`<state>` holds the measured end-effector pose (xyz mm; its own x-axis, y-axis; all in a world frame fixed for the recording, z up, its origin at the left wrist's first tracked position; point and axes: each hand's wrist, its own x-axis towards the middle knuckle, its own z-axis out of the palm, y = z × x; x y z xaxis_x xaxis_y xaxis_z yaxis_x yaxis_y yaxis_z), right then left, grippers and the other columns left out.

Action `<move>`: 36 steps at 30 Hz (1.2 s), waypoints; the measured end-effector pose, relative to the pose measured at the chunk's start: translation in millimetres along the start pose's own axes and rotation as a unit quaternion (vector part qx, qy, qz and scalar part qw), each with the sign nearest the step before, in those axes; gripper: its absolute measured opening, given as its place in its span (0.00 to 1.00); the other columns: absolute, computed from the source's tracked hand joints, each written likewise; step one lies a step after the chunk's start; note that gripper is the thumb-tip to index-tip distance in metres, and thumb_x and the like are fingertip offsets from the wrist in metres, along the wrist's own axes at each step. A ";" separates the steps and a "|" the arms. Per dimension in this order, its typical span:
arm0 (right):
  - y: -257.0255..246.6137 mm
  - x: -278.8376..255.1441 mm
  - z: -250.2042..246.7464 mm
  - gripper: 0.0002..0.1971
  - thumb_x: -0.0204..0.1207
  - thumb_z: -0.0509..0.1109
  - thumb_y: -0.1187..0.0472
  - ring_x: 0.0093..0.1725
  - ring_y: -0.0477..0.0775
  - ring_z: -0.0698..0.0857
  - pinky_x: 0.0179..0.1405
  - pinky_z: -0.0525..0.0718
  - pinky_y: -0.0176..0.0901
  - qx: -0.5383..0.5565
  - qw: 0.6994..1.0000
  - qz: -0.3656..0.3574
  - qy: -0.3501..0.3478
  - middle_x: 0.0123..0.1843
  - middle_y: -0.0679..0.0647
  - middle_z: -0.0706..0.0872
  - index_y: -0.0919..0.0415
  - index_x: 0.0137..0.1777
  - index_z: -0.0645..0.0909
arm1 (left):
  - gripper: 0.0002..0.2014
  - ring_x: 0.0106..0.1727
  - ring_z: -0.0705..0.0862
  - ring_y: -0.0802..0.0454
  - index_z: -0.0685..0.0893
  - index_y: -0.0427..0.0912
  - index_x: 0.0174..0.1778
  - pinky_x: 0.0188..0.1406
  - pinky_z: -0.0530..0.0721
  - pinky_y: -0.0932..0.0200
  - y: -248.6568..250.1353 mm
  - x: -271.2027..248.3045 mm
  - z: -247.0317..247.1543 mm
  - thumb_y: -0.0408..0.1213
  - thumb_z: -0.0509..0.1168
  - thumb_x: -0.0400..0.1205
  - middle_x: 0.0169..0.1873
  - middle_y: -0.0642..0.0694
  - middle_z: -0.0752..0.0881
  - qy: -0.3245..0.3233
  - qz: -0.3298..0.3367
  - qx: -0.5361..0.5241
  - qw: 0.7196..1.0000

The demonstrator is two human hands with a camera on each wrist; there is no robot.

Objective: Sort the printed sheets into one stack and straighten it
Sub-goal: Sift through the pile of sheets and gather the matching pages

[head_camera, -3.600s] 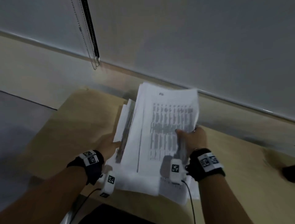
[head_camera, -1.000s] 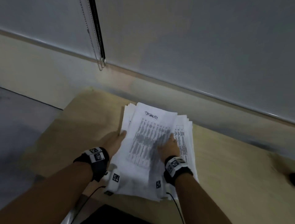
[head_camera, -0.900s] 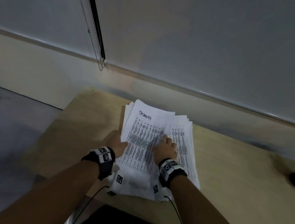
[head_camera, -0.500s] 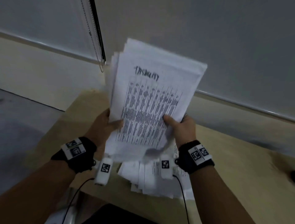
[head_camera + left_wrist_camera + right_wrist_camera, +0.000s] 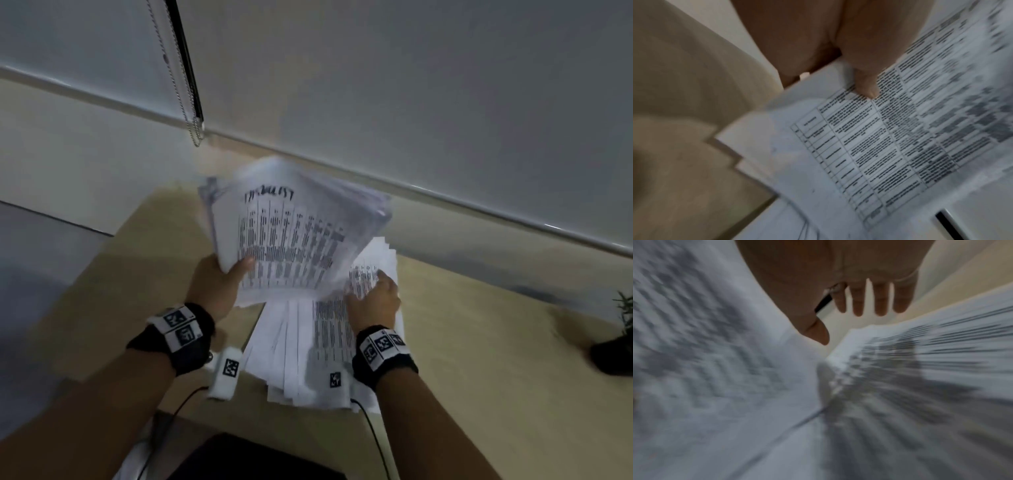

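Left hand (image 5: 219, 284): thumb clamped on raised bundle of printed sheets (image 5: 291, 236). Right hand (image 5: 375, 301): fingers straight, over fanned sheets (image 5: 308, 349) on desk (image 5: 496, 359).

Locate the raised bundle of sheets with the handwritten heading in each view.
Head: raised bundle upper centre, held by the left hand.
Left wrist: centre-right, under the thumb.
Right wrist: probably the blurred left half; too blurred to confirm.
Shared landmark: wooden table.

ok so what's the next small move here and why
Probably lay the lifted bundle, which the left hand grips, back onto the fanned sheets on the table. The right hand is open over them, and the sheets are in two lots, not one stack.
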<state>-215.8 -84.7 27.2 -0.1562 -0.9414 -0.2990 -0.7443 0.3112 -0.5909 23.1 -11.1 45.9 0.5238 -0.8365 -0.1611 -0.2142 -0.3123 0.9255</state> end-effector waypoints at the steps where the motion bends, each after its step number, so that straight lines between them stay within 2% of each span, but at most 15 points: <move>1: 13.5 5.5 0.8 0.43 0.74 0.75 0.49 0.79 0.64 0.65 0.76 0.70 0.61 -0.059 0.997 0.053 -0.001 0.82 0.58 0.65 0.62 0.83 0.59 | 0.12 0.31 0.81 0.47 0.83 0.40 0.37 0.36 0.76 0.57 3.6 3.5 -4.2 0.44 0.69 0.82 0.32 0.41 0.84 0.015 0.007 0.015 1.000; 3: 32.2 10.9 3.8 0.47 0.73 0.71 0.39 0.80 0.66 0.63 0.76 0.68 0.66 -0.138 0.985 0.100 -0.016 0.84 0.57 0.62 0.60 0.85 0.54 | 0.17 0.25 0.77 0.46 0.81 0.35 0.33 0.30 0.73 0.57 5.7 12.2 -15.5 0.44 0.69 0.82 0.27 0.38 0.81 0.027 0.014 0.025 0.999; 6: 39.8 8.0 14.0 0.45 0.75 0.67 0.37 0.80 0.64 0.65 0.74 0.67 0.67 -0.194 0.976 0.088 -0.042 0.82 0.56 0.64 0.57 0.85 0.52 | 0.18 0.38 0.84 0.43 0.86 0.29 0.47 0.41 0.81 0.53 -1.4 18.9 -31.8 0.45 0.71 0.81 0.40 0.30 0.88 0.021 0.001 0.002 1.000; 7: 38.8 6.2 16.8 0.45 0.74 0.66 0.36 0.79 0.64 0.65 0.74 0.68 0.67 -0.194 0.976 0.092 -0.045 0.82 0.56 0.64 0.57 0.84 0.53 | 0.18 0.43 0.86 0.42 0.87 0.31 0.49 0.47 0.82 0.50 -3.8 19.1 -35.9 0.46 0.71 0.80 0.43 0.32 0.90 0.020 -0.009 -0.004 1.000; 10: 35.0 5.4 24.1 0.49 0.71 0.67 0.34 0.78 0.66 0.63 0.72 0.68 0.67 -0.174 0.976 0.128 -0.037 0.81 0.57 0.62 0.59 0.84 0.53 | 0.09 0.51 0.88 0.45 0.87 0.43 0.52 0.59 0.82 0.46 -9.1 14.7 -46.9 0.44 0.70 0.82 0.45 0.49 0.90 0.014 -0.030 -0.014 0.999; 11: 33.8 5.6 25.1 0.49 0.71 0.67 0.34 0.78 0.66 0.63 0.72 0.68 0.67 -0.176 0.974 0.136 -0.034 0.81 0.58 0.63 0.60 0.84 0.52 | 0.09 0.52 0.88 0.44 0.87 0.44 0.52 0.61 0.82 0.44 -11.2 12.8 -50.2 0.44 0.70 0.81 0.47 0.47 0.90 0.012 -0.034 -0.009 0.999; 15: 31.2 5.6 29.5 0.47 0.73 0.67 0.38 0.76 0.65 0.69 0.70 0.71 0.67 -0.144 0.974 0.168 -0.046 0.79 0.59 0.65 0.62 0.83 0.53 | 0.17 0.54 0.87 0.33 0.87 0.33 0.54 0.61 0.82 0.37 -14.1 8.0 -60.3 0.46 0.70 0.81 0.52 0.32 0.89 0.008 -0.045 0.007 0.999; 16: 29.2 2.9 32.9 0.48 0.72 0.68 0.37 0.76 0.65 0.69 0.69 0.73 0.67 -0.131 0.976 0.169 -0.048 0.78 0.60 0.66 0.63 0.83 0.53 | 0.17 0.52 0.87 0.36 0.87 0.33 0.54 0.60 0.82 0.39 -13.6 6.7 -61.2 0.46 0.70 0.81 0.51 0.33 0.90 0.005 -0.052 0.003 0.999; 19: 23.2 -9.7 48.2 0.53 0.69 0.72 0.36 0.76 0.64 0.65 0.65 0.77 0.63 -0.170 0.973 0.148 -0.047 0.77 0.62 0.64 0.66 0.83 0.52 | 0.13 0.48 0.87 0.48 0.87 0.38 0.55 0.60 0.82 0.44 -12.5 1.3 -61.5 0.43 0.69 0.82 0.47 0.45 0.90 -0.011 -0.076 -0.017 0.997; 21: 21.8 -13.0 56.9 0.53 0.69 0.74 0.37 0.76 0.65 0.66 0.67 0.78 0.62 -0.170 0.973 0.145 -0.056 0.77 0.64 0.63 0.66 0.83 0.52 | 0.13 0.50 0.88 0.46 0.88 0.38 0.55 0.60 0.82 0.44 -13.2 0.0 -61.9 0.43 0.69 0.82 0.48 0.44 0.90 -0.012 -0.081 -0.019 0.996; 24: 24.3 -5.2 57.7 0.47 0.72 0.75 0.44 0.75 0.68 0.71 0.71 0.77 0.62 -0.098 0.979 0.167 -0.066 0.77 0.65 0.66 0.66 0.81 0.54 | 0.15 0.53 0.88 0.39 0.88 0.34 0.55 0.61 0.83 0.41 -14.6 1.9 -64.8 0.44 0.70 0.81 0.51 0.37 0.90 -0.009 -0.074 -0.016 0.997; 26: 25.8 -1.6 53.5 0.39 0.75 0.73 0.53 0.73 0.69 0.75 0.69 0.79 0.64 -0.076 0.985 0.151 -0.044 0.76 0.64 0.69 0.65 0.80 0.58 | 0.15 0.53 0.87 0.38 0.88 0.33 0.55 0.59 0.82 0.44 -14.3 2.7 -66.7 0.43 0.70 0.81 0.51 0.35 0.90 -0.011 -0.071 -0.017 0.997; 31: 25.0 -9.9 53.2 0.29 0.79 0.70 0.59 0.71 0.65 0.74 0.61 0.82 0.60 -0.156 0.982 0.102 -0.011 0.74 0.61 0.72 0.64 0.76 0.64 | 0.11 0.52 0.87 0.43 0.87 0.39 0.54 0.50 0.81 0.55 -14.8 2.9 -67.0 0.42 0.69 0.82 0.52 0.39 0.90 -0.019 -0.066 -0.023 0.997; 34: 26.0 -6.9 52.5 0.20 0.78 0.66 0.67 0.61 0.69 0.84 0.57 0.86 0.58 -0.062 0.991 0.113 -0.028 0.64 0.67 0.83 0.66 0.69 0.69 | 0.12 0.51 0.87 0.47 0.87 0.39 0.56 0.56 0.81 0.51 -15.0 3.6 -66.0 0.42 0.69 0.82 0.50 0.42 0.90 -0.023 -0.068 -0.020 0.997; 36: 28.8 -0.3 41.4 0.19 0.77 0.70 0.65 0.58 0.69 0.86 0.53 0.86 0.52 0.005 0.991 0.130 -0.032 0.61 0.68 0.85 0.66 0.66 0.73 | 0.13 0.51 0.87 0.47 0.87 0.38 0.57 0.56 0.80 0.50 -14.8 3.6 -67.3 0.42 0.69 0.82 0.50 0.42 0.90 -0.034 -0.076 -0.016 0.996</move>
<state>-210.3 -70.0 -20.8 -0.3006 -0.8188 -0.4890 -0.6781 0.5441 -0.4942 83.7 20.8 54.7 0.4914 -0.8092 -0.3221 -0.1098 -0.4245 0.8987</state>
